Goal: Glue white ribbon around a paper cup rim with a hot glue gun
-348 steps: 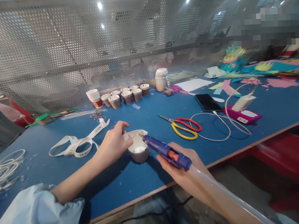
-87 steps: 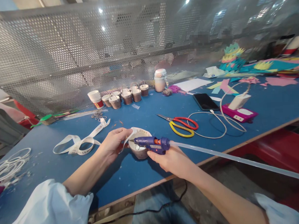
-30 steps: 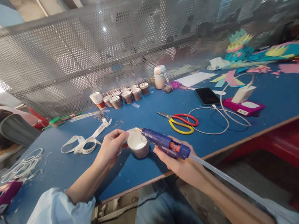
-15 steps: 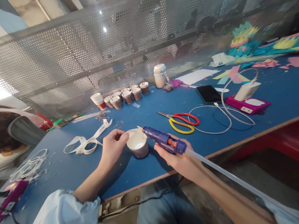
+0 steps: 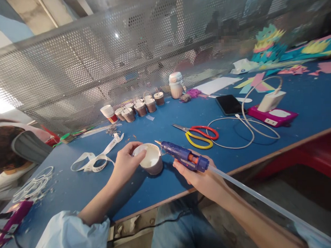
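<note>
A small paper cup [image 5: 154, 166], white inside with a greyish-brown outside, sits near the front of the blue table. My left hand [image 5: 127, 158] is closed on its left rim, the thumb reaching over the opening. Something pale shows by that thumb, but I cannot make out what it is. In my right hand [image 5: 202, 175] is a dark blue glue gun [image 5: 180, 152], its nozzle beside the cup's upper right rim. A long translucent glue stick [image 5: 249, 189] runs out of the gun's back end. Some of my right fingers are hidden behind the gun.
Scissors [image 5: 200, 136] with red and yellow handles lie beyond the gun. Printed white ribbon [image 5: 97, 161] curls on the left. Several small cups with handles [image 5: 140, 108], a stack of paper cups [image 5: 108, 112], a jar-like bottle [image 5: 176, 85], a phone [image 5: 229, 104] and a white cable [image 5: 249, 144] are farther back.
My left thumb has moved a little to the right over the cup's opening. The nozzle has shifted slightly right and down. Both hands keep hold of their things.
</note>
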`<state>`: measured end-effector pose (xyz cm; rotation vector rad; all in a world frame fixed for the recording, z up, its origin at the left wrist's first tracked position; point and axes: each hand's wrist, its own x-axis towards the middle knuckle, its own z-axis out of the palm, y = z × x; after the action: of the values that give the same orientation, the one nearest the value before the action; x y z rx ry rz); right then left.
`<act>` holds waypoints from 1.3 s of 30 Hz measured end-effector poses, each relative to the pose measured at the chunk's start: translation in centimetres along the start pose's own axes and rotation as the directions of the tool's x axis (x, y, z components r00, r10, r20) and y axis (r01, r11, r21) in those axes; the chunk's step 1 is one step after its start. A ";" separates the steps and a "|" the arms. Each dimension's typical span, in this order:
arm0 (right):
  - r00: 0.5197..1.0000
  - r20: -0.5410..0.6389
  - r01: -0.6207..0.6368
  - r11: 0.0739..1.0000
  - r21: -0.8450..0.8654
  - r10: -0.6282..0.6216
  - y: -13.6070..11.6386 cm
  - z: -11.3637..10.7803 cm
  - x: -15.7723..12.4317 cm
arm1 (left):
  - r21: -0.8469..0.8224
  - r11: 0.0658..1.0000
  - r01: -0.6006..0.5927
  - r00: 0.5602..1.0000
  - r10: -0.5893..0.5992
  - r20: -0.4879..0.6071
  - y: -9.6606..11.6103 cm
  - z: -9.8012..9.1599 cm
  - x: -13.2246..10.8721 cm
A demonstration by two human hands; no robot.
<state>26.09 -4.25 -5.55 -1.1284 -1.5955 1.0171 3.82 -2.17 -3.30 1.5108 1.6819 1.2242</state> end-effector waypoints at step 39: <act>0.967 0.184 0.254 0.642 -0.724 -0.176 0.6 -1.3 10.1 | 0.124 0.989 -0.083 0.979 0.104 -0.174 0.9 -2.2 -0.1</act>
<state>25.69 5.72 -3.68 -1.3684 -2.2642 0.2146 2.35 -2.91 -1.54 1.6056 1.8449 1.3690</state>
